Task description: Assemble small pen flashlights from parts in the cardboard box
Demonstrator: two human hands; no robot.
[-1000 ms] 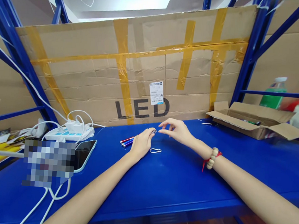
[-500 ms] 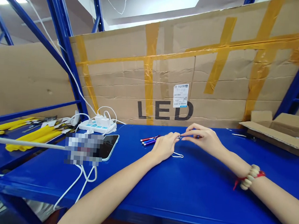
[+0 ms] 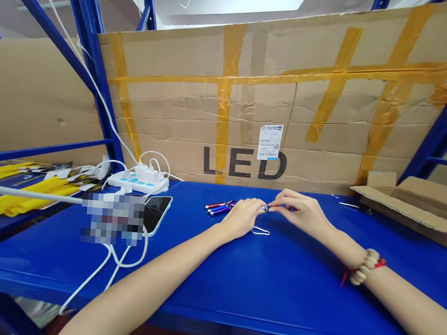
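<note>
My left hand rests low over the blue tabletop, its fingers closed around something mostly hidden. A small silvery piece pokes out past its fingertips. My right hand, wearing a beaded bracelet, meets it from the right with thumb and index finger pinched at that piece. What exactly the pinch holds is too small to tell. Left of my left hand lie a red pen-like tube and blue pen-like tubes with silver ends. A white cord loop lies just below my left fingers.
A phone, a white power strip and loose white cables occupy the left side. Yellow-handled items lie farther left. An open cardboard box stands at right; a large cardboard panel closes off the back.
The view has shifted slightly, so most things sit a little farther left. Both hands keep nearly the same pose, fingertips still together at the silvery piece.
</note>
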